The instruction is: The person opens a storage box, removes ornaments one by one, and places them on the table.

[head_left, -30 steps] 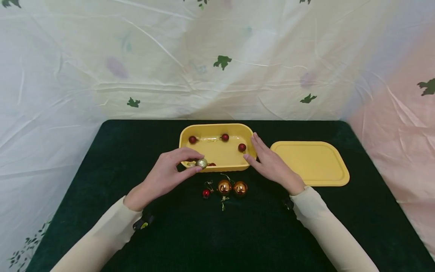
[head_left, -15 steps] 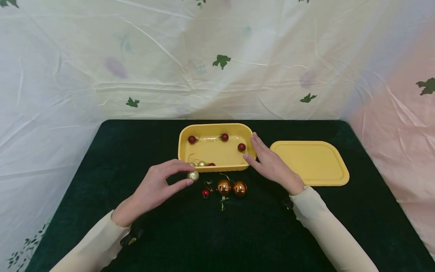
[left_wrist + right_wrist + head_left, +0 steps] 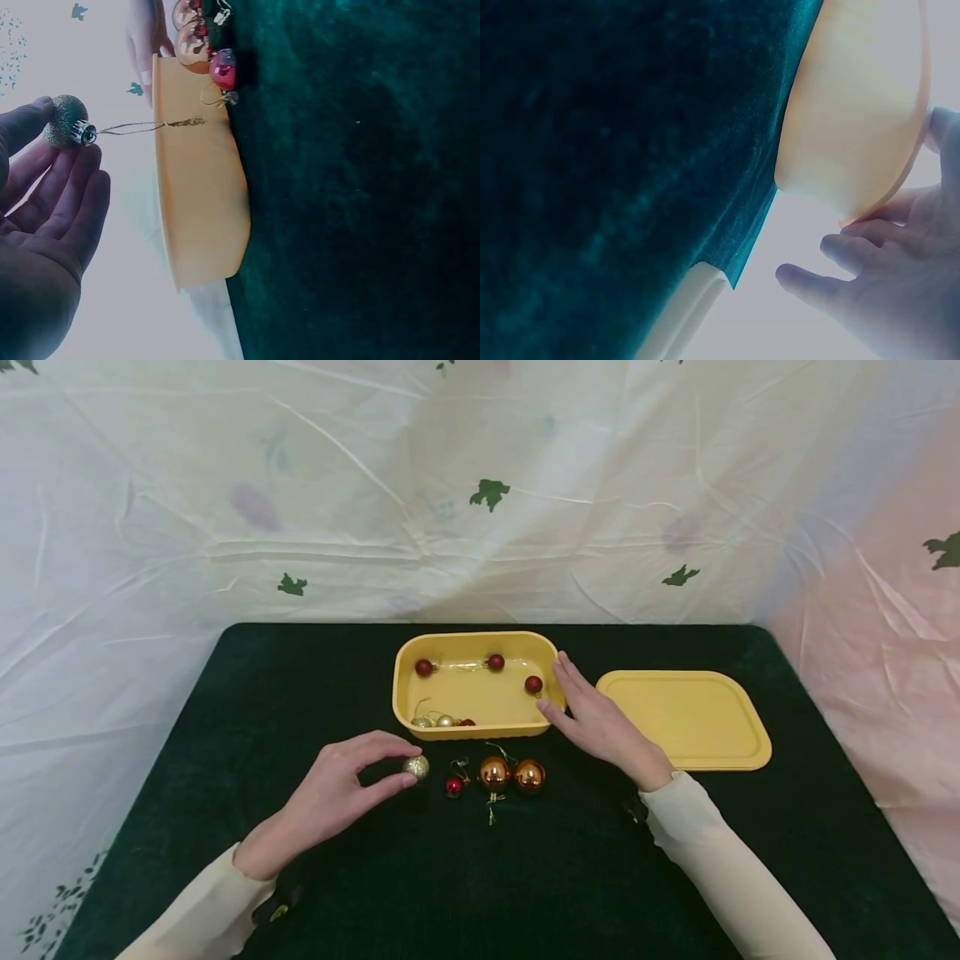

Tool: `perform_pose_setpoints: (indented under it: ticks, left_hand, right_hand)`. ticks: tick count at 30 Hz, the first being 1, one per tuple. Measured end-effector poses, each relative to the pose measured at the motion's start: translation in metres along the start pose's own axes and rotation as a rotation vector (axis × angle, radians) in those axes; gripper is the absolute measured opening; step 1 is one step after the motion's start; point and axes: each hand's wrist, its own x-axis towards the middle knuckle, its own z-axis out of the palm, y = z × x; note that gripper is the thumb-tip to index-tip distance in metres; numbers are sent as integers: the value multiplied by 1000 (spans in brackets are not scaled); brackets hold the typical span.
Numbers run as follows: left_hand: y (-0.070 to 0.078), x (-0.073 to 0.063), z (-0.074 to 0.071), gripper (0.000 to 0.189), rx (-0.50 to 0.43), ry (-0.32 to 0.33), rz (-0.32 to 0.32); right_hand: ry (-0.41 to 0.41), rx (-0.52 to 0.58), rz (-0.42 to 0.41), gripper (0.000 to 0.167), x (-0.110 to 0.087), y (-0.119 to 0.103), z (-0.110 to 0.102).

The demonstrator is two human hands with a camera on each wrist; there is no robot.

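Observation:
My left hand (image 3: 333, 785) pinches a glittery gold Christmas bauble (image 3: 416, 767) between thumb and fingertips, just in front of the yellow box (image 3: 480, 732). A thin gold loop (image 3: 135, 127) trails from its silver cap in the left wrist view. At the box's right end, my right hand (image 3: 600, 722) rests with straight fingers along the outside and the thumb at the front rim. Inside the box lie several dark red baubles (image 3: 533, 685) and small gold baubles (image 3: 445, 721) by the front wall. Two shiny copper baubles (image 3: 494, 773) and a small red ornament (image 3: 453, 787) lie before it.
A yellow lid (image 3: 686, 720) lies flat to the right of the box, beside the right forearm. Dark green cloth (image 3: 480, 877) covers the table. A pale patterned curtain (image 3: 480, 560) hangs behind its back edge.
My left hand has drawn back from over the box's front rim, down and left, with the gold bauble still pinched. The gold baubles in the box are now uncovered. My right hand stays in place.

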Motion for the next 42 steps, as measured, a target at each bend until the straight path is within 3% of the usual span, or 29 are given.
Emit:
perform_pose_setpoints:
  ticks: [12, 20, 21, 24, 27, 28, 30, 38, 42]
  left_hand:
    - [-21, 0, 17, 31, -6, -83, -27]
    - [-35, 10, 26, 32, 1, -137, -39]
    - [-48, 11, 31, 33, -5, -140, -14]
    - [-61, 12, 37, 33, -26, -143, 14]
    - [-89, 12, 50, 34, -59, -141, 51]
    - [-86, 12, 50, 33, -62, -144, 27]
    - [-98, 13, 55, 34, -66, -155, 32]
    - [-75, 16, 46, 32, -32, -184, 80]
    - [-79, 16, 49, 32, -33, -181, 66]
  right_hand:
    - [-2, 7, 1, 87, 0, 1, 0]
    - [1, 9, 2, 85, 0, 1, 0]
    - [1, 11, 1, 85, 0, 1, 0]
    - [1, 9, -2, 86, 1, 1, 1]
    - [4, 8, -7, 86, 1, 1, 2]
    - [5, 5, -6, 86, 1, 1, 2]
    - [8, 3, -6, 86, 1, 1, 2]
    - [10, 3, -6, 84, 1, 2, 2]
    - [7, 5, -3, 85, 1, 1, 2]
